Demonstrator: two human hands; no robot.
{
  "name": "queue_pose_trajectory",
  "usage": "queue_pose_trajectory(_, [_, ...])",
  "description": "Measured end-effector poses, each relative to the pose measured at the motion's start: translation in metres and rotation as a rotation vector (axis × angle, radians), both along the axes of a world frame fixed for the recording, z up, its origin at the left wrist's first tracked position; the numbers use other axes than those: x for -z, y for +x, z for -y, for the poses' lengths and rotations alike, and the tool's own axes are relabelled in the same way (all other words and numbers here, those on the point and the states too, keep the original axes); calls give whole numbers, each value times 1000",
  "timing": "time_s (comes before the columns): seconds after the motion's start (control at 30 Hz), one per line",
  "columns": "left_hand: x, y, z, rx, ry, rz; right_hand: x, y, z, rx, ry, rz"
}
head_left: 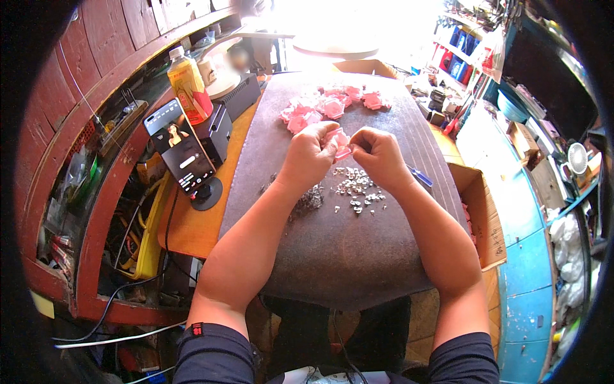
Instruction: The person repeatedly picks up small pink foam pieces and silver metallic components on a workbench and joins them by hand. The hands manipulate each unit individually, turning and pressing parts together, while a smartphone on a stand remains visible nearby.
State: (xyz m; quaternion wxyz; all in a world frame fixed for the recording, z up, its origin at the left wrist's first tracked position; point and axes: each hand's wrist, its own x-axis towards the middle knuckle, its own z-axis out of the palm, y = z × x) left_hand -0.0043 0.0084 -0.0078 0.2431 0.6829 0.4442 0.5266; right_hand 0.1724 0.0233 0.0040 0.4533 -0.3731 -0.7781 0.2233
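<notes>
Over the middle of the dark table, my left hand point(309, 153) is closed round a pink artificial flower point(339, 142), its petals showing past the thumb and fingers. Just right of it, my right hand point(378, 155) is closed in a pinch at the flower's edge; whatever sits between its fingertips is too small to make out. Below my hands lie several small silvery-white pieces point(355, 184). A tangle of thin dark wiry bits point(311, 198) is partly hidden by my left forearm. Farther back rests a pile of pink artificial flowers point(332, 105).
A blue-handled tool point(420, 178) lies right of my right wrist. On the left, a phone point(181, 148) leans on a round stand beside a drink bottle point(189, 86). An open cardboard box point(489, 221) stands at the table's right edge, by blue cabinets point(526, 281).
</notes>
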Motion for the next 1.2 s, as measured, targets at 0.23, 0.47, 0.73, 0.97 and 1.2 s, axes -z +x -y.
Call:
queue_pose_trajectory(0.23, [-1,0,2,11,73,-124,-1,-1,2,86,83,153])
queue_pose_trajectory(0.47, [-6,1,7,10,155,-172,-6,-3,10,209,254,429])
queue_pose_trajectory(0.73, [-10,2,8,98,6,-36,-9,6,4,172,243,355])
queue_pose_trajectory(0.97, [-12,5,9,113,-132,153,-12,6,2,-278,-462,-248])
queue_pose_trajectory(1.2, [-9,2,6,95,-66,97,-15,5,5,-291,-488,-255])
